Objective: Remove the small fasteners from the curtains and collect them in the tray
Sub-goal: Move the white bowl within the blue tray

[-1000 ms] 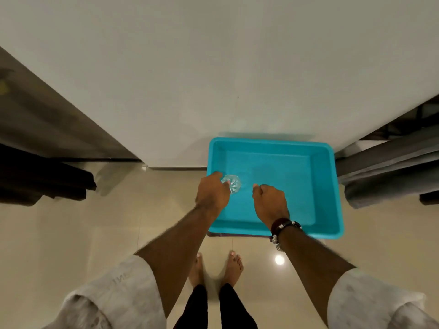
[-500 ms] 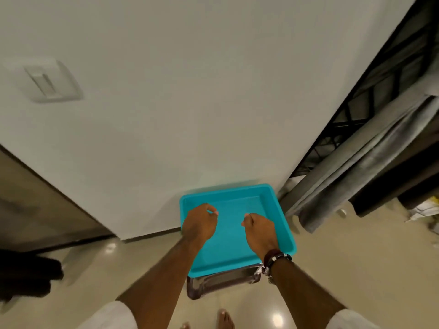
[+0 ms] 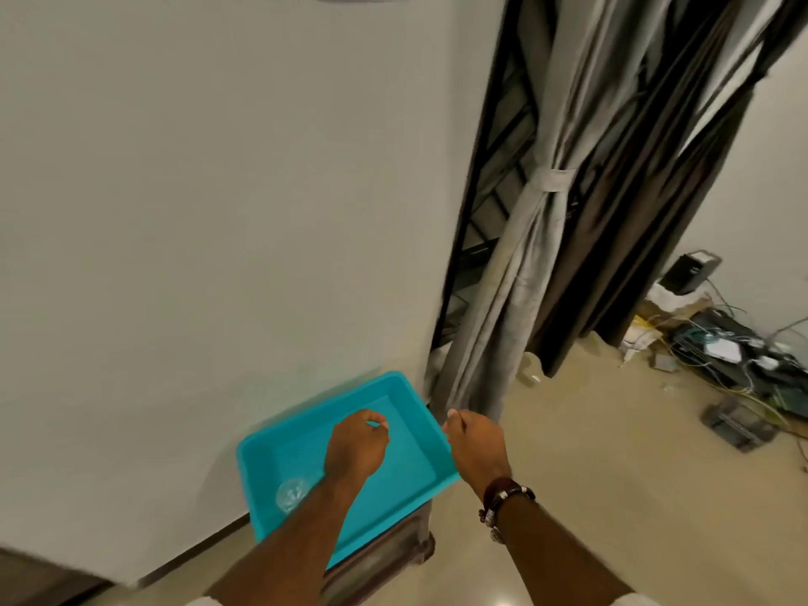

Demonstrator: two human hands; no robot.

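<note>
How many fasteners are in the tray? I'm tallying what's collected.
1: a clear fastener lies in the near-left corner of the turquoise tray, beside the left forearm. The arm may hide others.

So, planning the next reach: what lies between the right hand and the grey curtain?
Head view: nothing; the right hand sits just below the grey curtain, bare floor behind.

I see the tray (image 3: 395,389) at lower centre, against the wall (image 3: 218,190) — a clear fastener (image 3: 290,496) lies in its lower-left corner. Curtains (image 3: 538,212) hang upper right; cables (image 3: 739,356) clutter the floor at far right.
</note>
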